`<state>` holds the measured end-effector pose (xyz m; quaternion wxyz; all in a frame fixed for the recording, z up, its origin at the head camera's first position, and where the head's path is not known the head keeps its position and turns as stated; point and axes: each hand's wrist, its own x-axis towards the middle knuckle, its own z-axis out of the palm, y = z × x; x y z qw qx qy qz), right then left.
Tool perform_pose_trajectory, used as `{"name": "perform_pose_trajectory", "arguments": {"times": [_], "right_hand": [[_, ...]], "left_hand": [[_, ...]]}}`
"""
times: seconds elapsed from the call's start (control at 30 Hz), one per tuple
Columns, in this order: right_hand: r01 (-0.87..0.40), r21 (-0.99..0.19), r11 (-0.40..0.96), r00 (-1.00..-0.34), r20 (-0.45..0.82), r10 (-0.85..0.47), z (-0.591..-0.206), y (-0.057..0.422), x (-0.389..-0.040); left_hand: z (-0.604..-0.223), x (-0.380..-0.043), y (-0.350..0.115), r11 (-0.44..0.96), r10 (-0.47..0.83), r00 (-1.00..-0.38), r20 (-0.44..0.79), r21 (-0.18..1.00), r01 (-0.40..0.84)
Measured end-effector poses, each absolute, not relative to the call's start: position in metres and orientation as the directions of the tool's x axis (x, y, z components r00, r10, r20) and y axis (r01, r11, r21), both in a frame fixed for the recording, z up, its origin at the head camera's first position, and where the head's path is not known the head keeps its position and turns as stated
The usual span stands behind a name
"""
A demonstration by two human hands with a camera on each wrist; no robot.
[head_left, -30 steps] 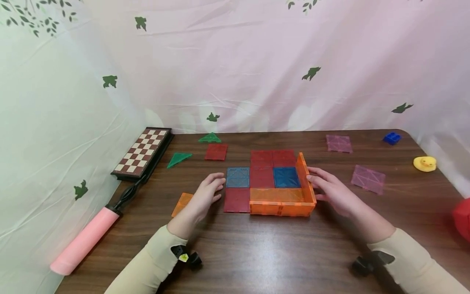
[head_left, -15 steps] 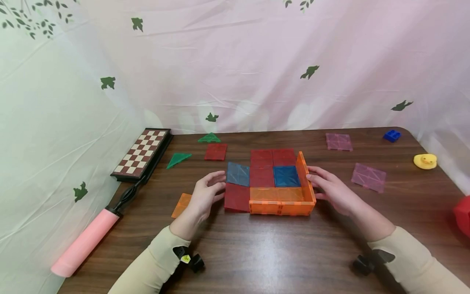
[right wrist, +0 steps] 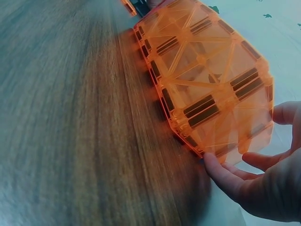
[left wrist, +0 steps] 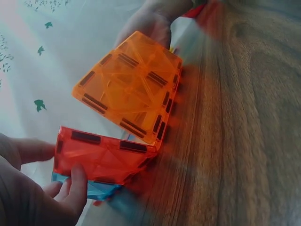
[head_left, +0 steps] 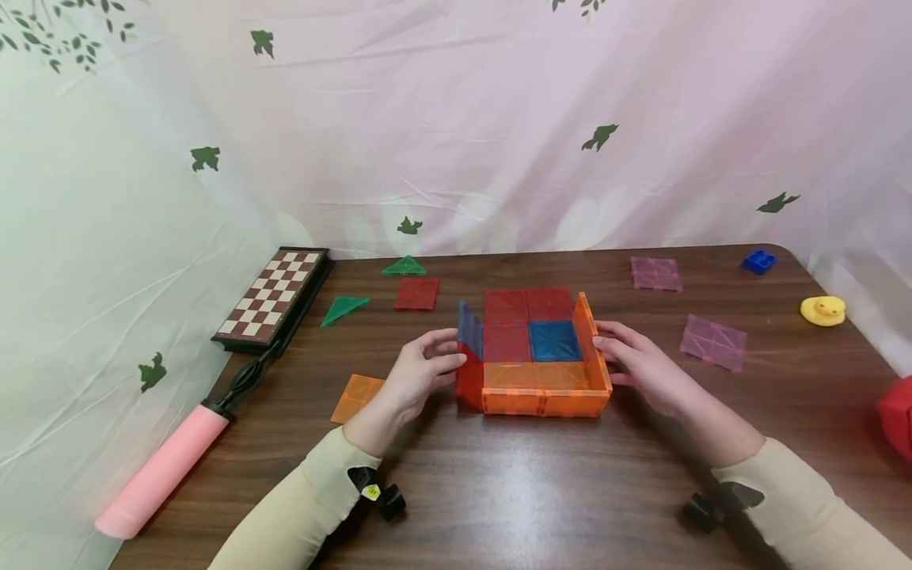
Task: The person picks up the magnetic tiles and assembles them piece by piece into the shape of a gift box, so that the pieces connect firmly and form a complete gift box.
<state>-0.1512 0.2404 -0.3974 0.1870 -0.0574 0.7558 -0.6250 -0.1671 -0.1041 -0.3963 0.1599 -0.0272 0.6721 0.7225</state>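
Note:
Magnetic tiles form a low structure at mid-table in the head view. My left hand (head_left: pixel 419 374) presses its fingers against the outer side of the red tile (left wrist: pixel 101 155) and the light-blue tile (head_left: pixel 470 331) beyond it. Both stand up steeply as the left side. In the left wrist view the thumb meets the red tile's upper edge while other fingers lie on its face. My right hand (head_left: pixel 644 368) rests its fingertips against the orange right wall (head_left: pixel 587 336), thumb at the top edge. An orange front wall (head_left: pixel 545 402) stands between. Red floor tiles (head_left: pixel 527 305) and a dark-blue tile (head_left: pixel 554 340) lie flat.
Loose tiles lie around: an orange one (head_left: pixel 354 398), a red one (head_left: pixel 416 293), green triangles (head_left: pixel 345 309) and purple squares (head_left: pixel 713 343). A chessboard (head_left: pixel 273 298) and pink pump (head_left: pixel 164 471) sit left; a rubber duck (head_left: pixel 822 310), blue brick (head_left: pixel 758 261) and red object (head_left: pixel 896 416) sit right.
The light-blue tile and the red tile before it have swung up from lying flat to standing steeply. My left hand has moved right with them. The right hand stays at the orange wall.

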Motion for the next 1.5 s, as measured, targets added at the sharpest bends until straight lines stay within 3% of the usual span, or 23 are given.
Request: {"name": "perform_pose_trajectory", "arguments": {"times": [0.37,0.6,0.8,1.13,1.5], "right_hand": [[0.14,-0.962,0.235,-0.931,-0.209,-0.299,-0.4,0.24,-0.153],[0.096,-0.968,0.234,-0.945,-0.162,-0.284,-0.401,0.243,-0.162],[0.027,-0.988,0.15,-0.961,-0.067,-0.267,-0.406,0.246,-0.185],[-0.023,-0.998,0.052,-0.962,0.008,-0.273,-0.419,0.247,-0.201],[0.01,-0.993,0.118,-0.968,-0.039,-0.248,-0.415,0.251,-0.175]], "left_hand": [[-0.403,-0.166,-0.093,-0.039,0.339,-0.885,-0.319,0.935,-0.352],[-0.397,-0.146,-0.09,-0.028,0.374,-0.867,-0.33,0.93,-0.366],[-0.397,-0.125,-0.084,-0.154,0.384,-0.869,-0.312,0.907,-0.393],[-0.401,-0.12,-0.078,-0.22,0.295,-0.922,-0.25,0.921,-0.32],[-0.403,-0.148,-0.083,-0.226,-0.005,-0.984,-0.179,0.959,-0.173]]}}
